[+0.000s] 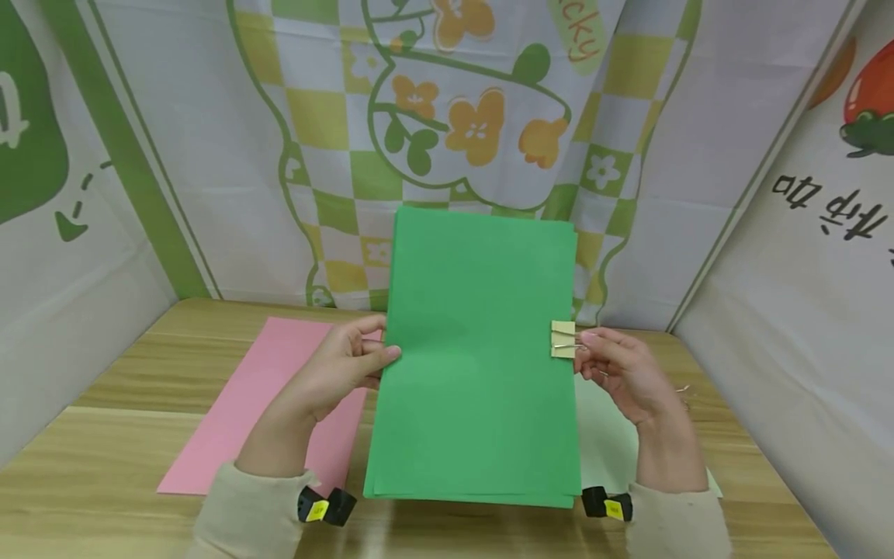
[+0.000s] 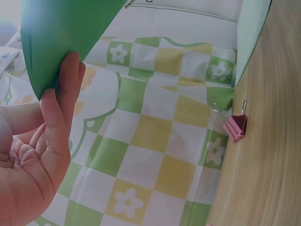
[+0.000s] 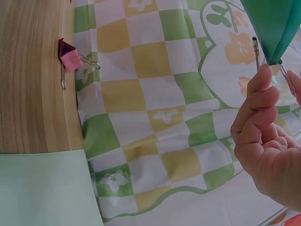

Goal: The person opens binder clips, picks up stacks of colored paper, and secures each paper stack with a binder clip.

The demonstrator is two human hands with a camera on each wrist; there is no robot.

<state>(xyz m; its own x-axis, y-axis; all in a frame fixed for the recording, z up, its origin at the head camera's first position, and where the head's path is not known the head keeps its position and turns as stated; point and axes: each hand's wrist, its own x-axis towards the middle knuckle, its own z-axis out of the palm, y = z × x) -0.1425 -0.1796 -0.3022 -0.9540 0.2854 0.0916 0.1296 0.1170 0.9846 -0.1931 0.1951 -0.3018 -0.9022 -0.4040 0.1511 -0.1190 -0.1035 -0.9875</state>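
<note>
Table (image 1: 105, 439) beneath both raised grips (image 1: 340, 366) (image 1: 625, 374)

Green sheets (image 1: 482, 357) in left hand (image 1: 344, 361), yellow edge clip (image 1: 561, 340) apparently in right hand (image 1: 624, 371)

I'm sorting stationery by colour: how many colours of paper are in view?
3: green paper, held up in the middle; pink paper, on the table at left; pale green paper, at right. Others may hide behind the green paper.

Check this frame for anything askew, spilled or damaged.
Slightly askew: the green sheets, with the yellow binder clip at their right edge, aren't squared; sheets behind stick out along the bottom and at the upper right corner. No spill or damage stands out.
</note>
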